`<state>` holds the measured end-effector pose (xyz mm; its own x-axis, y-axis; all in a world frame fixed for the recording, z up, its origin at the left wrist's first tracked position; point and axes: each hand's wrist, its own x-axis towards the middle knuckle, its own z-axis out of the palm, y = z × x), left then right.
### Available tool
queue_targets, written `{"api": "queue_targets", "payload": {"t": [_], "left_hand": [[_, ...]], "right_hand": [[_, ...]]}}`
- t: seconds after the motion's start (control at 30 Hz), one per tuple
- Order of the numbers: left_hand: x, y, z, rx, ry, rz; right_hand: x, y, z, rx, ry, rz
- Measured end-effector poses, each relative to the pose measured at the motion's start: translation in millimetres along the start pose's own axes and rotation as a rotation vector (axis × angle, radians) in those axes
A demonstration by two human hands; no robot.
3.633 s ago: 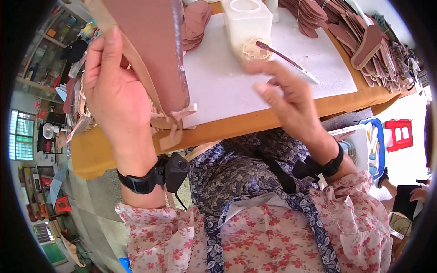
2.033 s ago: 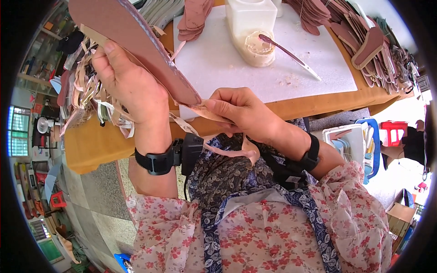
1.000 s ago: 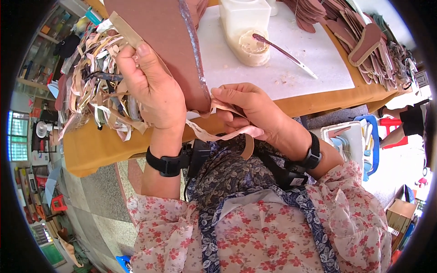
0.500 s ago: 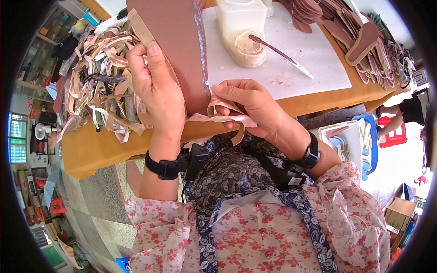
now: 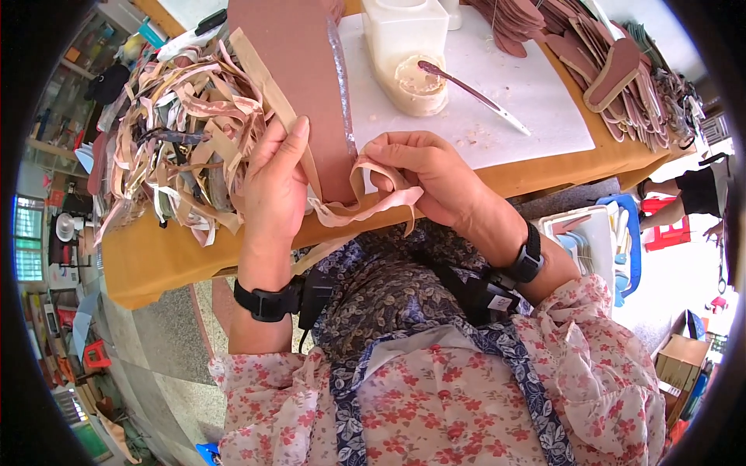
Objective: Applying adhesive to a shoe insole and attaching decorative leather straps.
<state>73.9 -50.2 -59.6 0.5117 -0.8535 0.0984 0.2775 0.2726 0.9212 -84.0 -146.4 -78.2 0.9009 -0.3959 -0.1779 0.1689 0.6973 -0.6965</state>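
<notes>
My left hand (image 5: 273, 182) is closed on a long beige strip (image 5: 264, 81), thumb pointing up. The strip slants from the far left past the thumb, and a length hangs below the table edge. My right hand (image 5: 435, 175) pinches a looped, curled pinkish-beige strip (image 5: 369, 210) between thumb and fingers. That loop sags between both hands, just over the table's front edge; whether it is one piece with the left strip cannot be told. Beyond the hands lies a reddish-brown sheet (image 5: 291, 54) with a silvery-grey right edge.
A tangled heap of strips (image 5: 186, 132) covers the table's left. A white plastic container (image 5: 412, 46) of cream paste stands on a white board (image 5: 536, 116), with a brush (image 5: 482, 101) resting across it. Insole-shaped pieces (image 5: 614, 78) pile up far right. A bin (image 5: 579, 241) stands below.
My left hand has moved nearer to me and slightly right, lower along the beige strip. The curled strip at my right hand has loosened into a wider loop.
</notes>
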Motion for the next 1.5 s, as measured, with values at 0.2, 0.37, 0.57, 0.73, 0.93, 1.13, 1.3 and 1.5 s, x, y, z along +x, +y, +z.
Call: {"api": "queue_targets", "payload": {"t": [0.2,0.37,0.57,0.73,0.93,1.13,1.3,1.5], "left_hand": [[-5,-1,1,-0.037,-0.051,-0.064],[-6,-2,-1,0.207,-0.234,-0.106],[-7,-4,1,0.192,-0.248,-0.071],[-7,-5,-4,0.219,-0.274,-0.067],[-6,-6,-8,0.251,-0.263,-0.07],[-4,-4,-18,0.368,-0.219,0.001],[2,3,-23,0.445,-0.176,0.045],[11,-5,-23,0.548,-0.064,0.069]], "right_hand": [[3,1,-5,-0.006,-0.006,0.029],[5,1,-11,-0.013,-0.018,0.018],[4,0,-10,-0.021,0.005,0.021],[5,1,-15,-0.055,-0.012,0.043],[6,2,-20,-0.133,-0.047,-0.004],[-1,-7,-18,-0.111,-0.072,0.017],[-2,-13,-33,-0.178,-0.117,0.003],[0,-6,-35,-0.13,0.071,-0.012]]}}
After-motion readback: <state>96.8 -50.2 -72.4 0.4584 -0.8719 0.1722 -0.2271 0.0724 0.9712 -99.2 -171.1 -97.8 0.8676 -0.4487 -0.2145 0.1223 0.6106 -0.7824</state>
